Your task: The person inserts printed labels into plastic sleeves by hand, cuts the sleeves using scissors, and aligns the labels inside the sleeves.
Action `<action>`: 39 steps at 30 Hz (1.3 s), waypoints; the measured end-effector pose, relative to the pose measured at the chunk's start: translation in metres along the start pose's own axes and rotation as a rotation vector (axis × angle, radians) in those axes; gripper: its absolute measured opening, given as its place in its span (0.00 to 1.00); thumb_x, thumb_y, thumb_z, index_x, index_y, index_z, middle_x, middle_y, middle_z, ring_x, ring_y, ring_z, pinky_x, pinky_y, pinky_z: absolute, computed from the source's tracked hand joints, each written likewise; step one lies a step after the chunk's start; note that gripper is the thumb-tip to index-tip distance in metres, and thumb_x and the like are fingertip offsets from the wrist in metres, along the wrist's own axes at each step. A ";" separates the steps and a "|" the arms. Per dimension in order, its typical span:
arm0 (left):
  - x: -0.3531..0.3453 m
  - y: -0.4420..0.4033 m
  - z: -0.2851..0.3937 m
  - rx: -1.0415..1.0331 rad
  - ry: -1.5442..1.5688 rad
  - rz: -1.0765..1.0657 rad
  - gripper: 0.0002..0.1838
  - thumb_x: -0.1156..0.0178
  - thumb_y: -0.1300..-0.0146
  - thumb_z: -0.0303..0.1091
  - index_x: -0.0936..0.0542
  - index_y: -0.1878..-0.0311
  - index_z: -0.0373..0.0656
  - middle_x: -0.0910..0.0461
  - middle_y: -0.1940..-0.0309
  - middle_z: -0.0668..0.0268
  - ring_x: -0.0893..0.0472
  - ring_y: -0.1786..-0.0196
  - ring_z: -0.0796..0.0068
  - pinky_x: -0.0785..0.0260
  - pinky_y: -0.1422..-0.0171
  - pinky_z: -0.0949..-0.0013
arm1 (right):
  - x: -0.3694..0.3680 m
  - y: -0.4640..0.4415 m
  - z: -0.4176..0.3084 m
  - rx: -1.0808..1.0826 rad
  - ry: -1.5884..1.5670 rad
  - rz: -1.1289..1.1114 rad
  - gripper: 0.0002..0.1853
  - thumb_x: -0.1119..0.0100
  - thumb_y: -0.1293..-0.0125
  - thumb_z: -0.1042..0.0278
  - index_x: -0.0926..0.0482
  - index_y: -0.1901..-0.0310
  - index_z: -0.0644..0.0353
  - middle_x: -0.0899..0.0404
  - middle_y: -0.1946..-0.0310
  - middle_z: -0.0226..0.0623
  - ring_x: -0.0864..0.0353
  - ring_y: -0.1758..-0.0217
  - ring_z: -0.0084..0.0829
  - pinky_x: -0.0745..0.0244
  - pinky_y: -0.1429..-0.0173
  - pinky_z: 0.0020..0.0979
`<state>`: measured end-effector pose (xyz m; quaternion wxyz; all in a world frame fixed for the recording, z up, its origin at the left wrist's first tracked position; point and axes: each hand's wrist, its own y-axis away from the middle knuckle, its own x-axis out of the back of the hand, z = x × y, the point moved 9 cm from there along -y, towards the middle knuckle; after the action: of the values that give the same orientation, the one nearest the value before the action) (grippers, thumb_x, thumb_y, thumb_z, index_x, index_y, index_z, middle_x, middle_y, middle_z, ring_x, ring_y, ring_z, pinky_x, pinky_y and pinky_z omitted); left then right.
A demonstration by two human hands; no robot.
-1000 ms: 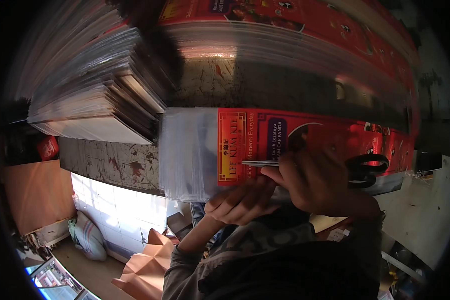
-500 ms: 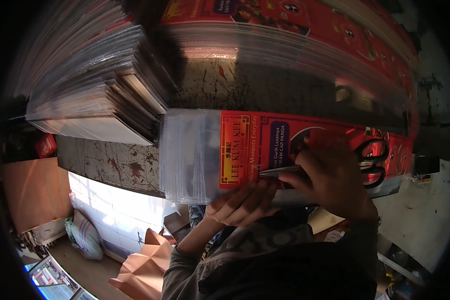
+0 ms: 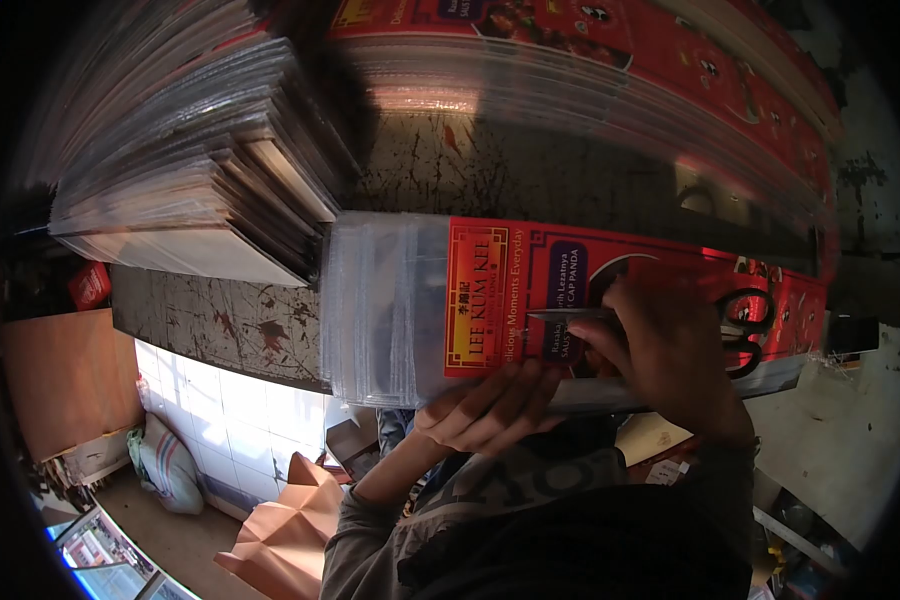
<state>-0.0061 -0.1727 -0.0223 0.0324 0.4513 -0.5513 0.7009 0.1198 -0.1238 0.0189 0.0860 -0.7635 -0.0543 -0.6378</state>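
"What is closest in the right hand (image 3: 660, 360)?"

"Black-handled scissors with slim silver blades (image 3: 570, 314). That grip is closed around their middle, with the handle loops sticking out behind it and the tips pointing toward the person's left, over the print."

"And the left hand (image 3: 485, 410)?"

"Just beside the right, fingers curled and bunched at the near edge of the long red-and-gold printed stack of plastic film (image 3: 478, 300). Whether that grip pinches a layer, I can't tell. The stack lies flat, right under both hands."

"How would you handle it well?"

"With the loops outside the hand, I'd treat the blades as a pointer or lifter, not cutters: keep them low and nearly flat so the tips don't scratch the print. I'd hold the left fingertips below the line of the points, pressing the edge lightly so the slippery layers don't creep."

"What's past the grips?"

"To the left of both, the stack's clear plastic end (image 3: 370, 310), its layers slightly stepped; I'd avoid dragging those. Beyond the stack, the scratched dark table (image 3: 420, 165). Farther left, a leaning, fanned pile of clear sleeves (image 3: 180, 150). Farthest across, a second, taller red printed stack (image 3: 670, 75); I'd keep the right elbow and sleeve from catching anything on the way."
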 end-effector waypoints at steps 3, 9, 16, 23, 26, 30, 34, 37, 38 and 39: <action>0.000 0.000 0.000 0.005 -0.008 -0.003 0.20 0.55 0.40 0.62 0.21 0.54 0.68 0.23 0.58 0.89 0.27 0.52 0.92 0.46 0.43 0.76 | 0.003 -0.001 0.000 0.025 0.010 -0.005 0.20 0.42 0.46 0.48 0.29 0.65 0.58 0.29 0.81 0.27 0.26 0.78 0.27 0.35 0.67 0.36; 0.001 -0.002 0.000 0.002 -0.016 0.007 0.20 0.55 0.40 0.63 0.21 0.55 0.68 0.23 0.58 0.89 0.28 0.51 0.93 0.47 0.41 0.76 | 0.002 -0.001 -0.003 0.079 -0.032 -0.001 0.19 0.41 0.46 0.48 0.29 0.66 0.57 0.29 0.80 0.27 0.26 0.78 0.26 0.36 0.68 0.36; 0.001 0.000 0.000 -0.003 -0.007 0.013 0.20 0.54 0.41 0.63 0.21 0.54 0.68 0.23 0.58 0.88 0.28 0.51 0.92 0.46 0.41 0.76 | 0.005 -0.003 -0.004 0.099 -0.057 0.017 0.17 0.40 0.47 0.51 0.30 0.70 0.56 0.30 0.81 0.27 0.26 0.79 0.26 0.35 0.70 0.32; 0.003 -0.003 0.000 -0.019 0.024 0.015 0.20 0.50 0.44 0.64 0.20 0.58 0.66 0.22 0.59 0.85 0.26 0.52 0.88 0.41 0.45 0.78 | 0.009 -0.006 -0.013 0.162 -0.017 0.005 0.15 0.39 0.48 0.53 0.29 0.71 0.54 0.30 0.80 0.28 0.26 0.79 0.26 0.33 0.75 0.30; 0.002 -0.004 -0.001 -0.015 0.014 0.001 0.19 0.53 0.41 0.62 0.20 0.57 0.68 0.23 0.58 0.88 0.26 0.51 0.90 0.44 0.42 0.77 | 0.004 -0.004 -0.016 0.198 -0.007 -0.042 0.15 0.39 0.47 0.53 0.29 0.70 0.55 0.29 0.78 0.30 0.26 0.79 0.27 0.32 0.74 0.30; 0.002 -0.004 -0.002 0.019 0.022 0.014 0.18 0.53 0.41 0.61 0.20 0.57 0.68 0.22 0.59 0.88 0.26 0.52 0.91 0.44 0.44 0.79 | 0.005 -0.003 -0.011 0.117 -0.003 0.014 0.16 0.39 0.48 0.52 0.28 0.68 0.56 0.29 0.77 0.31 0.25 0.77 0.28 0.31 0.71 0.30; 0.001 -0.003 -0.002 0.025 0.034 0.017 0.18 0.53 0.41 0.61 0.20 0.57 0.68 0.22 0.60 0.88 0.26 0.52 0.91 0.44 0.44 0.79 | 0.011 -0.003 -0.013 0.125 0.081 0.063 0.17 0.38 0.49 0.53 0.28 0.67 0.56 0.29 0.77 0.30 0.25 0.75 0.28 0.31 0.69 0.31; 0.002 -0.004 -0.002 0.026 0.023 0.037 0.18 0.53 0.41 0.61 0.20 0.57 0.68 0.22 0.60 0.88 0.26 0.52 0.91 0.45 0.44 0.79 | 0.013 -0.003 -0.012 0.152 0.064 0.058 0.17 0.38 0.50 0.53 0.28 0.67 0.57 0.29 0.77 0.30 0.26 0.75 0.27 0.32 0.70 0.30; 0.002 -0.003 -0.001 0.027 0.024 0.039 0.18 0.53 0.41 0.61 0.20 0.57 0.68 0.22 0.60 0.88 0.26 0.52 0.91 0.45 0.44 0.79 | 0.013 -0.003 -0.012 0.152 0.063 0.057 0.17 0.38 0.50 0.53 0.28 0.67 0.57 0.29 0.77 0.30 0.26 0.75 0.27 0.32 0.70 0.30; 0.003 -0.003 -0.001 0.028 0.025 0.040 0.18 0.53 0.41 0.61 0.20 0.57 0.68 0.22 0.61 0.88 0.26 0.52 0.91 0.45 0.43 0.79 | 0.014 -0.002 -0.013 0.160 0.069 0.066 0.16 0.39 0.49 0.53 0.28 0.67 0.57 0.29 0.77 0.30 0.26 0.76 0.27 0.33 0.70 0.30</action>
<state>-0.0069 -0.1718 -0.0186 0.0191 0.4317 -0.5500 0.7147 0.1096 -0.1247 0.0352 0.1696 -0.7332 -0.0770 -0.6540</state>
